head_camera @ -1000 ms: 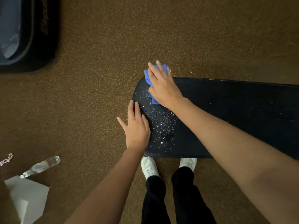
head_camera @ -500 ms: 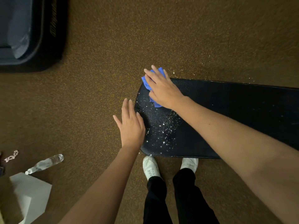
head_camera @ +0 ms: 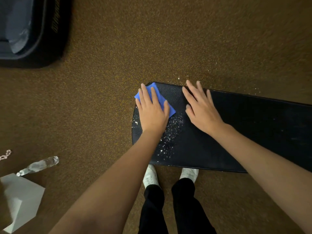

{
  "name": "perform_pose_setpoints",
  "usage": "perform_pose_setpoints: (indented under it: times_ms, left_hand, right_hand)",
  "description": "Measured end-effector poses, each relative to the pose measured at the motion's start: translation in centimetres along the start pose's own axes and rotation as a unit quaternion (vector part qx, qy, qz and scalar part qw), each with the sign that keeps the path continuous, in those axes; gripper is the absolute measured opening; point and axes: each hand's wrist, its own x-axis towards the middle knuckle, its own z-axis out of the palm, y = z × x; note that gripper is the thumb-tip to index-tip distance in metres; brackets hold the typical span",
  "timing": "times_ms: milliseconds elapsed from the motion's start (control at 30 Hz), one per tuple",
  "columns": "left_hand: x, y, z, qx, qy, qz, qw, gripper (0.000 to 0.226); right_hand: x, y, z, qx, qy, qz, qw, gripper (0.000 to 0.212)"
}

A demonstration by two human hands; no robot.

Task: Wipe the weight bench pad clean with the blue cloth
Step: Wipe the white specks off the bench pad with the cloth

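Wiping, mid-step | left hand flat on cloth, fingers straight | right hand released, on pad | next: sweep white specks at frame centre.

One view only is recorded, taken from a head-worn wide-angle camera. The scene is looked down on almost vertically, from above the person's own shoes and trouser legs. The forearms are seen entering from the bottom edge, with the left hand and right hand close below the lens. The rounded end of the bench pad is centred; brown floor fills the rest. Straight edges are bowed toward the frame borders.
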Motion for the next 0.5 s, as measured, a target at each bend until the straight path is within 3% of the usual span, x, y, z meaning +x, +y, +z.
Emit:
perform_pose_setpoints:
  times_ms: [133,300,500]
  left_hand:
    - [2.0,1.6,0.9,0.070,-0.010,-0.072,0.995,0.063]
    - [5.1,1.9,0.7,0.068,0.007,-0.102,0.992,0.050]
    - [1.0,0.9,1.9,0.089,0.049,-0.124,0.987,0.048]
  right_hand:
    - [-1.2,0.1,1.2,-0.041,-0.034,-0.018,0.998,0.057]
    - [-1.2,0.0,1.2,-0.047,-0.050,-0.017,0.998,0.058]
    - [-1.3,0.4,0.4,-0.021,-0.066,-0.033,0.997,0.059]
